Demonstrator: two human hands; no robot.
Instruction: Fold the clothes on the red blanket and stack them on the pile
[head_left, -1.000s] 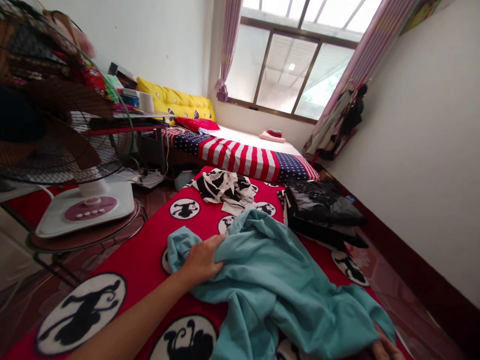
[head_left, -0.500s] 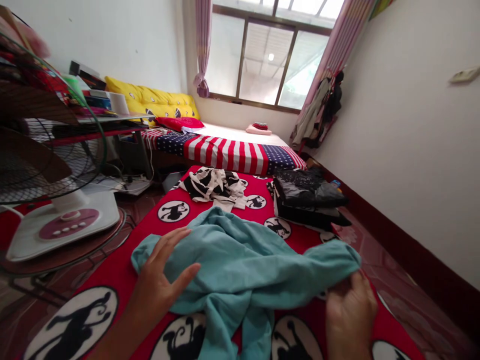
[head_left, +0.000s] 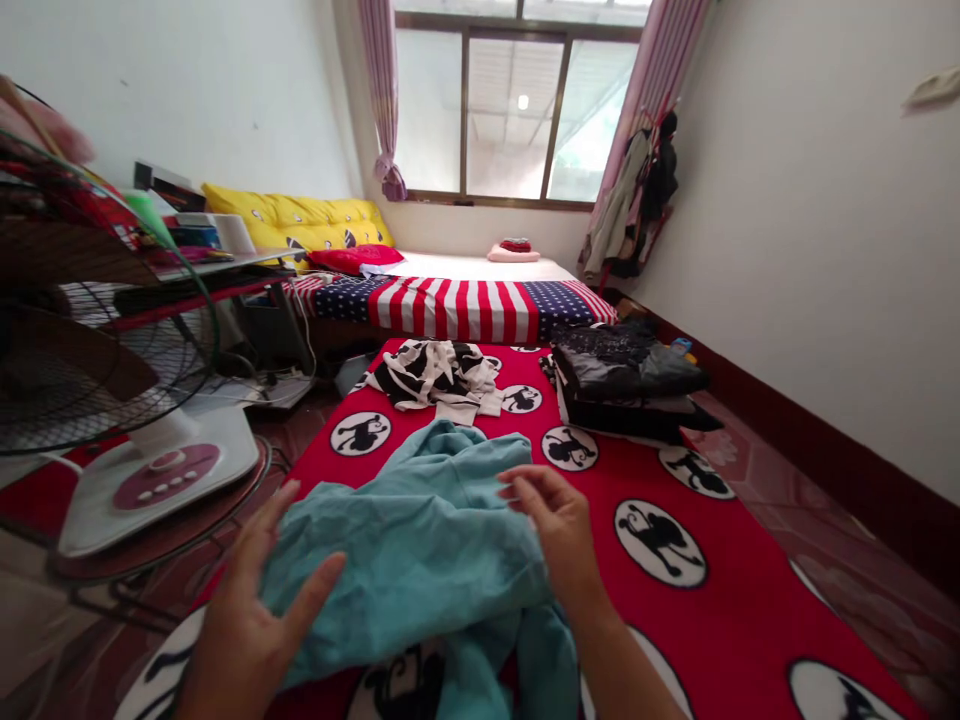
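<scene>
A teal garment (head_left: 420, 550) lies bunched on a red blanket (head_left: 720, 620) printed with black-and-white monkey circles. My left hand (head_left: 247, 620) rests flat on the garment's left edge, fingers spread, holding nothing. On the right side of the cloth is my right hand (head_left: 559, 535), whose fingertips pinch a fold near the top. Beyond the teal garment lies a crumpled black-and-white garment (head_left: 435, 375).
A standing fan (head_left: 112, 400) with a white base sits on a low stool at the left. A stack of folded dark clothes (head_left: 630, 385) lies at the right. Behind is a bed with a stars-and-stripes cover (head_left: 465, 305), yellow cushions, a window and hanging clothes.
My right hand has carried the garment's right side over to the left, so the cloth now lies in a narrower heap. My left hand slid back toward me along its left edge.
</scene>
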